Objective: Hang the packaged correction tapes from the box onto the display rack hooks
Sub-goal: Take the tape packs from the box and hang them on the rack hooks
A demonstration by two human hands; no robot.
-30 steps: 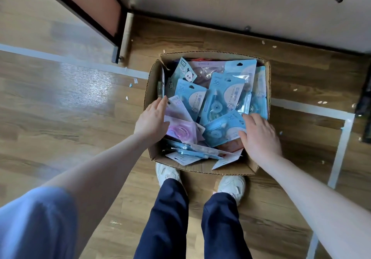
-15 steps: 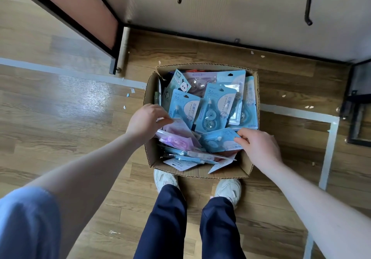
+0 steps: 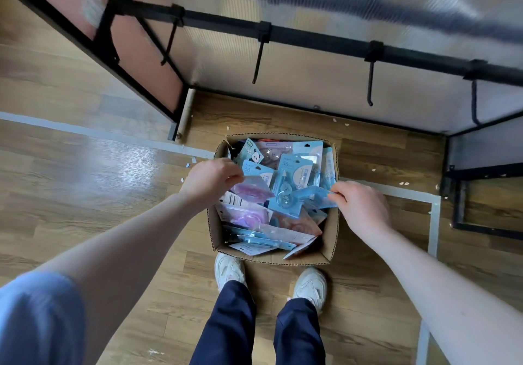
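Pinching packets over the cardboard box (image 3: 331, 247).
The left hand (image 3: 210, 181) is gripping a pink packet (image 3: 251, 190); the right hand (image 3: 362, 205) is gripping a blue packet (image 3: 317, 195), below the rack hooks (image 3: 370, 83).

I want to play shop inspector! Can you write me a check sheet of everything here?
Surface: wooden floor with pale tape lines.
Job's things: open cardboard box full of packaged correction tapes, mostly blue, some pink; black rack bar with hooks, all bare.
Clutter: small pale scraps on the floor near the box.
Grips: left hand pinches a pink pack; right hand pinches a blue pack, both over the box.
Cables: nothing seen.
Surroundings: rack's pale back panel; person's white shoes right behind the box.
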